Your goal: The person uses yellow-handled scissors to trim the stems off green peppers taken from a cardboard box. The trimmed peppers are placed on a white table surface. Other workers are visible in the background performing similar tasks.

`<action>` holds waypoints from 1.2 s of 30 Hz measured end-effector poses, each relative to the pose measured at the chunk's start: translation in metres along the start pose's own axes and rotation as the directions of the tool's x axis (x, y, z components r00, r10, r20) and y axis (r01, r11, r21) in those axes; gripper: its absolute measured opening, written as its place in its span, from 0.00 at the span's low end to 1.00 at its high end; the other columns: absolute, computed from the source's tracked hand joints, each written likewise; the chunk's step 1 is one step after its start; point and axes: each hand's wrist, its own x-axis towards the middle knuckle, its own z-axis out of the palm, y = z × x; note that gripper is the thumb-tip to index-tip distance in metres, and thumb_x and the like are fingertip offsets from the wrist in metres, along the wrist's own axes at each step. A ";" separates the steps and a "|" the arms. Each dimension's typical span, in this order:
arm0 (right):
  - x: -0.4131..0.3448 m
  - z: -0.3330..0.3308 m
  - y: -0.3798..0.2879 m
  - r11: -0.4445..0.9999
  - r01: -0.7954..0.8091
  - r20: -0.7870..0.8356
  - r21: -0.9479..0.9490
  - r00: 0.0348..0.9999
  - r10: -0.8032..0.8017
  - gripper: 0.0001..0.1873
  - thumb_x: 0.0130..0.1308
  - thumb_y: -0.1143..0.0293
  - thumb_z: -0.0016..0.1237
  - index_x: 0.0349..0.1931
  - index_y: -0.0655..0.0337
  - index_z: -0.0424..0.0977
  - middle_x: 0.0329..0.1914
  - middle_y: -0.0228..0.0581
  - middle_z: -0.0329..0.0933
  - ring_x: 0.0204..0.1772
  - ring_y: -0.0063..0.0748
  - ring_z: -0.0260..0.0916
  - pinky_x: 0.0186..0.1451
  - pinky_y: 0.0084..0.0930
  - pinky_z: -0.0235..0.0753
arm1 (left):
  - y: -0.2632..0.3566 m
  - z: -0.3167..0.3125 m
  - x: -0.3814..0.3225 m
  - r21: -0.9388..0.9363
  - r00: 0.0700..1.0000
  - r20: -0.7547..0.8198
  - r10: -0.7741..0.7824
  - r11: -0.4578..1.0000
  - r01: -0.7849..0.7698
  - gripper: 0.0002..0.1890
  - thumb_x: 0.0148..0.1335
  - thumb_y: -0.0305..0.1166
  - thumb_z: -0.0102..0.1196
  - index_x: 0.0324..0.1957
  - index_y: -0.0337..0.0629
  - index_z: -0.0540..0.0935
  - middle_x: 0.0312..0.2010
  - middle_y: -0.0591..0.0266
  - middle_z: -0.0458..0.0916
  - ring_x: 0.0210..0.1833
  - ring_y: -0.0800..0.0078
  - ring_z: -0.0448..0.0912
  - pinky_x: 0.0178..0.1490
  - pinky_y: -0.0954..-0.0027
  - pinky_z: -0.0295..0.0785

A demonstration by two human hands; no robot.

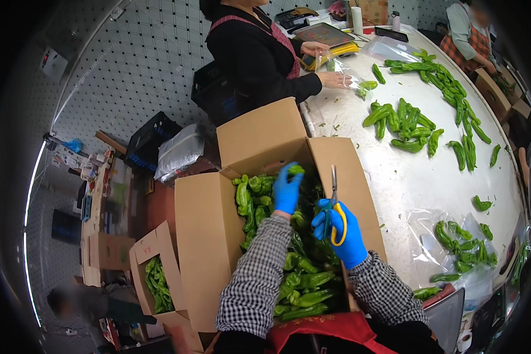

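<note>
My left hand (286,188), in a blue glove, holds a green pepper (296,170) by its fingertips above an open cardboard box (203,248). Many long green peppers (309,283) fill the bottom of this box. Over the box's right side, my right hand (343,232), also gloved in blue, grips scissors (339,221) with a yellow handle loop. Their blades point away from me and look nearly closed. The left fingers partly cover the held pepper.
On the white table (394,186) lie loose green peppers (407,121) and a clear plastic bag (429,239) near more peppers. Across the box, a co-worker's hands (334,79) handle another clear bag. A smaller box of peppers (158,283) stands at the left.
</note>
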 end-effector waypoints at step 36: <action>-0.002 0.017 0.006 0.979 -0.201 0.149 -0.023 0.968 0.202 0.19 0.73 0.59 0.48 0.51 0.68 0.70 0.35 0.38 0.76 0.31 0.26 0.76 0.36 0.21 0.77 | 0.070 -0.140 -0.150 -0.863 0.977 0.194 0.086 0.488 0.129 0.26 0.73 0.34 0.47 0.69 0.35 0.63 0.67 0.46 0.66 0.71 0.56 0.63 0.74 0.53 0.59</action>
